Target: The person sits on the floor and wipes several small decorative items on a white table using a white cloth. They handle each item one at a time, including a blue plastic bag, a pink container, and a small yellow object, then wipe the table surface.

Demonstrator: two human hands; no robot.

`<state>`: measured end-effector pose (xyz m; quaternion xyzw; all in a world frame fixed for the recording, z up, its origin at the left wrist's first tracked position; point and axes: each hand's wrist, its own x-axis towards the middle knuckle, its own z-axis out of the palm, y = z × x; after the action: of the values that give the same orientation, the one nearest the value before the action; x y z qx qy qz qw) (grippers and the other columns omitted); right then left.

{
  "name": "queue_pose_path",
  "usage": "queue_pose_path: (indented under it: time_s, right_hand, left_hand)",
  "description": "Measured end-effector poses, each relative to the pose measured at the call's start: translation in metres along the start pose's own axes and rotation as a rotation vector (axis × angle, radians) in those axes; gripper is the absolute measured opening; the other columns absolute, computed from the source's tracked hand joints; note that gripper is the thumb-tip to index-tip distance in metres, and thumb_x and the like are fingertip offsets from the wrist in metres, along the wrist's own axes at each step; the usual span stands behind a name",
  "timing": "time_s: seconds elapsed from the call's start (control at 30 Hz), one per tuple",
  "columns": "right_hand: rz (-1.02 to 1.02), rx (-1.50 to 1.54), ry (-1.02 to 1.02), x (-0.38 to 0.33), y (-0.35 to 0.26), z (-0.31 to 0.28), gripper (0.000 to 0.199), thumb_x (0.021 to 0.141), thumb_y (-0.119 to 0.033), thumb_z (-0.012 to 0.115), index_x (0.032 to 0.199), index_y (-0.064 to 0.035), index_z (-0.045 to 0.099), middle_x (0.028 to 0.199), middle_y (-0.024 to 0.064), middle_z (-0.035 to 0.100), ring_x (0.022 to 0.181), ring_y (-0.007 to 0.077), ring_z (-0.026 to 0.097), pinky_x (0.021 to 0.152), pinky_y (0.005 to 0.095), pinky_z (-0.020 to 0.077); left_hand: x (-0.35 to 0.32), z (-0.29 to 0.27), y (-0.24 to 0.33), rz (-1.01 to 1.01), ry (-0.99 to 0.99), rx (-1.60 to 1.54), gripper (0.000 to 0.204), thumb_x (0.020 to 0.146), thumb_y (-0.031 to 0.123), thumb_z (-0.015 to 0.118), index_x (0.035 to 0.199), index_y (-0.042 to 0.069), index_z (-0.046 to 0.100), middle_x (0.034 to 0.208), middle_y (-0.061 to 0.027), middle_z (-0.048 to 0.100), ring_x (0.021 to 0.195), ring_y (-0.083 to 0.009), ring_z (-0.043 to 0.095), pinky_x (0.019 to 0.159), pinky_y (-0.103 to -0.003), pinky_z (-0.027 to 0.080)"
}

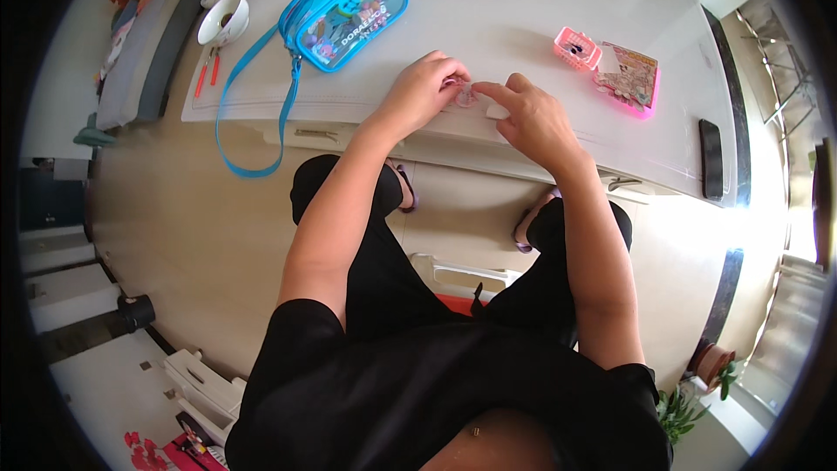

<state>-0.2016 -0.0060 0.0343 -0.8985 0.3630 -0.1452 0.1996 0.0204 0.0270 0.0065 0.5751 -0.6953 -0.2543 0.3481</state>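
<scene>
My left hand (425,87) and my right hand (529,118) meet at the near edge of the white table (558,0). Between their fingertips is a small round pinkish piece (466,96); both hands pinch it. A small white bit (497,111) lies under my right fingers. What the round piece is I cannot tell.
A clear blue zip pouch (347,10) with a long blue strap lies left of the hands. A small pink basket (576,46) and a pink sticker pack (629,77) lie to the right. A black phone (711,159) rests near the right edge. A white bowl (222,19) sits far left.
</scene>
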Motion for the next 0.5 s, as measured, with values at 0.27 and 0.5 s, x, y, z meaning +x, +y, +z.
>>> queue_pose_path:
  time_s: [0.27,0.5]
  right_hand:
    - [-0.043,-0.054,-0.076,0.005,-0.008,0.003,0.055,0.075,-0.004,0.068,0.126,-0.026,0.068,0.096,0.0086,0.058,0.081,0.0299,0.064,0.072,0.0439,0.0534]
    - [-0.05,-0.055,-0.065,0.0,-0.003,0.001,0.052,0.076,-0.007,0.07,0.124,-0.0281,0.069,0.097,0.0084,0.059,0.082,0.0299,0.065,0.073,0.0429,0.0544]
  left_hand:
    - [0.001,0.002,-0.011,0.056,0.052,-0.034,0.012,0.092,0.003,0.066,0.102,0.007,0.069,0.098,-0.0088,0.062,0.083,-0.0223,0.065,0.074,-0.033,0.053]
    - [-0.002,0.012,-0.012,0.144,0.115,0.116,0.019,0.091,0.003,0.067,0.104,0.013,0.075,0.094,-0.0073,0.059,0.083,-0.0217,0.061,0.075,-0.034,0.051]
